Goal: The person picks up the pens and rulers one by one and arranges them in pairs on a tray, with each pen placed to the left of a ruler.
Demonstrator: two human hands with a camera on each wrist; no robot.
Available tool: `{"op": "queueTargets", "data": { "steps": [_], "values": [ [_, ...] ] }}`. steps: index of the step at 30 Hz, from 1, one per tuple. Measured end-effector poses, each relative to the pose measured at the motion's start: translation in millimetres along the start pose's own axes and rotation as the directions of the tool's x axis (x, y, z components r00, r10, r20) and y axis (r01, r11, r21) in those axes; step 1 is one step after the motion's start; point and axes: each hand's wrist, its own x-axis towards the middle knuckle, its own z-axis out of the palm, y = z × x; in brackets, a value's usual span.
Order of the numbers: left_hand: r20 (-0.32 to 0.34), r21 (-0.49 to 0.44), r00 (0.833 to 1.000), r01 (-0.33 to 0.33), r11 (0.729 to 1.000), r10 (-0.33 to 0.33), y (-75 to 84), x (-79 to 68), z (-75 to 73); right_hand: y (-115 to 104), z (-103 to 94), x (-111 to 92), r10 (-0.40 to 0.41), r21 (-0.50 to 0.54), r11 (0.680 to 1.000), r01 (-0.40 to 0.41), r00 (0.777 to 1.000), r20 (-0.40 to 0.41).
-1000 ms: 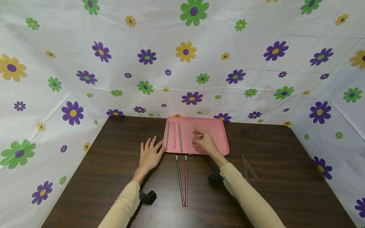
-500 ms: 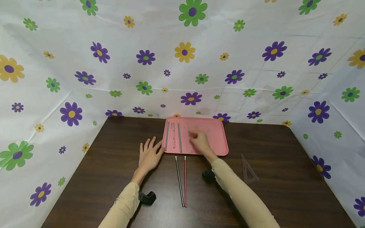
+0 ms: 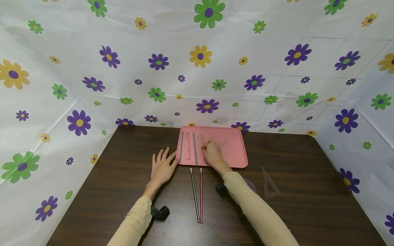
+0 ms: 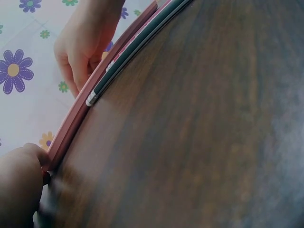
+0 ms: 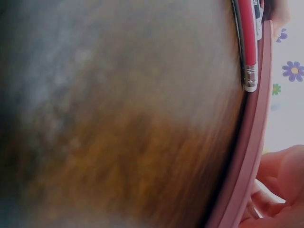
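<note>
A pink tray (image 3: 232, 150) lies at the back of the table. My left hand (image 3: 161, 169) rests on the table with fingers spread, its thumb at the tray's left rim. Inside the tray, my right hand (image 3: 213, 153) has its fingers curled at a clear ruler (image 3: 201, 139) and seems to pinch its edge; the ruler's lower part is partly hidden. Left of it lie a green pencil (image 3: 195, 148), another clear ruler (image 3: 188, 147) and a second green pencil (image 3: 181, 147), side by side. In the right wrist view, curled fingers (image 5: 273, 199) show beyond the tray's rim.
In front of the tray, a black pencil (image 3: 195, 194) and a red pencil (image 3: 201, 194) lie on the table (image 3: 107, 191). A clear set square (image 3: 269, 184) lies to the right. Beside the right sleeve shows part of a clear rounded piece (image 3: 250, 185). A flowered cloth (image 3: 172, 112) stands behind.
My right hand has moved left and slightly down in the tray, and the clear ruler has shifted left, nearer the green pencil. The left hand has stayed put.
</note>
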Motion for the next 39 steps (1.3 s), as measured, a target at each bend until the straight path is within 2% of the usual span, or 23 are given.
{"op": "queueTargets", "data": {
  "steps": [11, 23, 31, 35, 39],
  "values": [
    [0.002, -0.002, 1.000, -0.006, 1.000, 0.006, 0.4, -0.1, 0.2, -0.3, -2.2, -8.1, 0.000, 0.000, 1.000, 0.000, 0.997, 0.081],
    [-0.005, 0.008, 1.000, -0.007, 1.000, 0.007, -1.4, 1.0, 2.3, -3.5, -4.8, -18.2, -0.031, 0.074, 0.997, 0.028, 0.999, 0.027],
    [0.000, 0.007, 1.000, -0.006, 1.000, 0.006, -1.5, 1.8, 1.5, -12.7, -7.2, -29.2, -0.106, 0.064, 0.992, 0.104, 0.994, 0.025],
    [0.002, 0.009, 1.000, -0.005, 1.000, 0.004, -1.7, 1.6, 1.3, -15.8, -7.1, -33.8, -0.114, 0.082, 0.991, 0.110, 0.993, 0.043],
    [0.002, 0.010, 1.000, -0.003, 1.000, 0.003, -1.4, 1.4, 0.8, -18.6, -6.0, -37.1, -0.159, 0.078, 0.984, 0.157, 0.987, 0.021]
  ]
}}
